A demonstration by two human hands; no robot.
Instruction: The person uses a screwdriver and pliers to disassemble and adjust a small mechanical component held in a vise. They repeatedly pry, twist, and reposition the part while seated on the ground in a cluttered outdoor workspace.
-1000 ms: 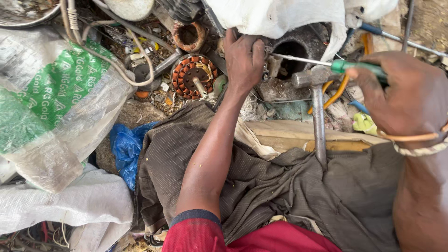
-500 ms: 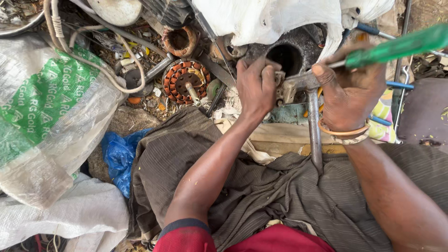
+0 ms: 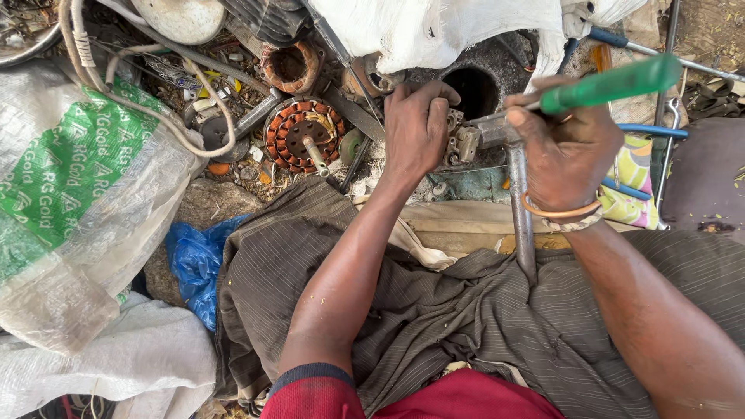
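Screwdriver (image 3: 609, 81) gripped by right hand (image 3: 563, 147); left hand (image 3: 415, 124) clasps metal part (image 3: 464, 142) amid ground scrap.

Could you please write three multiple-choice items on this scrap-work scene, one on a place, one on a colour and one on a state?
1. Where does the copper-wound motor stator lie?
A. To the left of the left hand
B. Between the two hands
C. On the person's lap

2. What colour is the handle of the screwdriver?
A. Red
B. Green
C. Black

3. How does the right hand stand?
A. Open and flat
B. Resting on the white sack
C. Closed round the tool's handle

Answers: 1 A, the stator sits left of the left hand. 2 B, the handle is bright green. 3 C, the fingers wrap the handle while the left hand steadies a small metal part.
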